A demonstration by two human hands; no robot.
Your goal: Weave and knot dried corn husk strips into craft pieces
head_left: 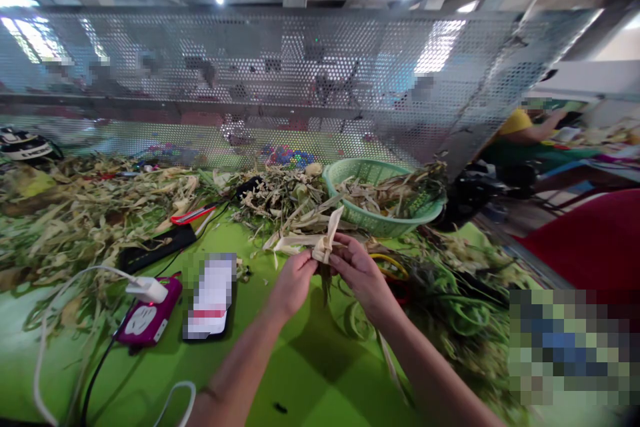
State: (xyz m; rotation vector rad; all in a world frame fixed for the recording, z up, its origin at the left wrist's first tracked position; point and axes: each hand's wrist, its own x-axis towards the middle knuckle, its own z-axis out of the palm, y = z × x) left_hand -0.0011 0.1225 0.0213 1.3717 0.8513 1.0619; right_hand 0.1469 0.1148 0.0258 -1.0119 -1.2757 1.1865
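Note:
A folded, knotted strip of pale dried husk (324, 248) is pinched between both of my hands over the green tabletop (315, 347). My left hand (293, 283) grips its left side with thumb and fingers together. On the other side, my right hand (359, 270) closes on it, fingertips behind and thumb in front. One flat end sticks up above the knot, and another pale strip runs out to the left. Some darker fibres hang below. Just beyond my hands stands a green plastic basket (385, 223) with dried leaves inside.
Heaps of dried husk (110, 207) cover the left and back. A phone (210, 297), a purple power strip (150, 313) with a white charger, a black pouch (157, 247) and a red cutter (194, 215) lie left. Green coils (465, 310) lie right. A perforated metal screen (250, 80) stands behind.

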